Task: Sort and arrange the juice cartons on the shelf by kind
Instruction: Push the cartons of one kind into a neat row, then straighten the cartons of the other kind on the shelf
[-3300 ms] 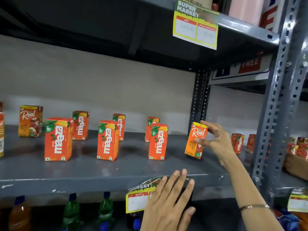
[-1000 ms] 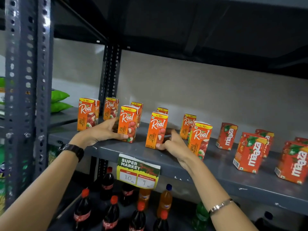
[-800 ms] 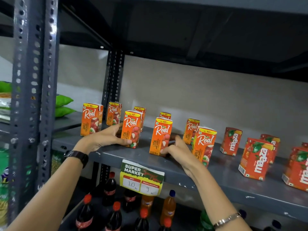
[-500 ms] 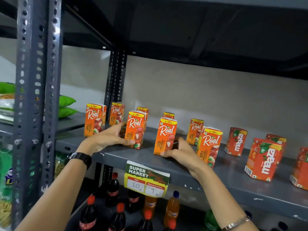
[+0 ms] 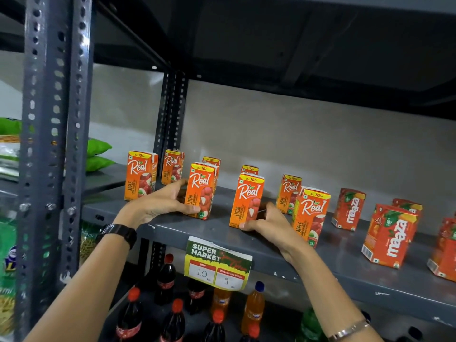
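1. Since half a second ago, your left hand (image 5: 158, 206) and right hand (image 5: 267, 222) still grip the two Real Litchi cartons (image 5: 201, 191) (image 5: 246, 201) on the shelf (image 5: 345, 265), barely shifted.
2. Real cartons are grouped around your hands; Maaza cartons (image 5: 391, 234) stand right of them. Apple and Litchi remain unsorted.

place: a shop | signs: price tag (image 5: 218, 265) that says "SUPER MARKET" on a grey metal shelf (image 5: 320, 265) | juice cartons (image 5: 246, 201) in rows | soda bottles (image 5: 170, 275) below

Shelf (image 5: 345, 265): Real cartons (image 5: 248, 199) left, Maaza cartons (image 5: 391, 234) right; price tag (image 5: 218, 265) on front edge; bottles (image 5: 170, 277) below.
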### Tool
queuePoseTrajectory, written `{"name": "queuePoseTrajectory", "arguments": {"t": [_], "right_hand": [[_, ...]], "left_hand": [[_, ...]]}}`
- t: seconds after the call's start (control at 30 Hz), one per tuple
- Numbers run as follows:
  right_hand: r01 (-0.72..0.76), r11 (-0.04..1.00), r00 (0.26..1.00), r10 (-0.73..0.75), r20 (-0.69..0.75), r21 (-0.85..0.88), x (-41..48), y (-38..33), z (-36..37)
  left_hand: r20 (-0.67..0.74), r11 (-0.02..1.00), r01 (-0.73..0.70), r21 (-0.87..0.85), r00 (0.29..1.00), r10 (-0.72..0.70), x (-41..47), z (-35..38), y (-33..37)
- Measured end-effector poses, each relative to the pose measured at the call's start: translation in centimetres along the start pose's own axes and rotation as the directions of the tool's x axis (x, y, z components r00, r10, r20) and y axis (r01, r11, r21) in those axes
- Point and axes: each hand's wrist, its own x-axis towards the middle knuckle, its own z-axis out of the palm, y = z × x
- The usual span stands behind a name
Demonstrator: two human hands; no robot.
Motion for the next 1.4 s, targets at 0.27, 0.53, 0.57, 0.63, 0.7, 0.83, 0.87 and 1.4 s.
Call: {"name": "queuePoseTrajectory", "arguments": {"t": [0.27, 0.53, 0.57, 0.63, 0.7, 0.83, 0.87, 1.4], "right_hand": [[0.008, 1.000, 1.000, -0.008, -0.005, -0.013, 0.1, 0.1, 0.1], [0.025, 0.999, 0.999, -0.025, 0.023, 0.038, 0.2, 0.3, 0.0], [0.023, 0.999, 0.999, -0.024, 0.029, 0.048, 0.2, 0.3, -0.1], [0.026, 0.997, 0.999, -0.028, 0.032, 0.069, 0.3, 0.4, -0.2], [0.030, 0.997, 0.999, -0.031, 0.016, 0.076, 0.4, 0.5, -0.3], [0.027, 0.998, 1.000, -0.027, -0.006, 0.060, 0.4, 0.4, -0.1], [0.026, 0.998, 1.000, -0.026, -0.004, 0.061, 0.3, 0.1, 0.0], [0.567, 0.823, 0.732, -0.520, -0.440, -0.029, -14.0, 3.9, -12.1]], "left_hand": [[-0.028, 1.000, -0.002, 0.004, 1.000, 0.002, -0.1, -0.1, 0.0], [-0.061, 0.996, -0.020, -0.091, 0.998, 0.015, -0.2, -0.2, 0.0], [-0.061, 0.995, -0.023, -0.098, 0.998, 0.017, -0.3, -0.2, 0.0], [-0.065, 0.994, -0.025, -0.111, 0.998, 0.018, -0.3, -0.2, -0.1], [-0.062, 0.993, -0.029, -0.112, 0.998, 0.022, -0.2, -0.3, -0.2], [-0.070, 0.993, -0.055, -0.108, 0.996, 0.048, -0.2, -0.3, -0.3], [-0.079, 0.991, -0.070, -0.116, 0.995, 0.061, -0.3, -0.3, -0.2], [-0.648, 0.743, -0.667, -0.060, 0.592, 0.479, -1.9, 21.4, 10.9]]}}
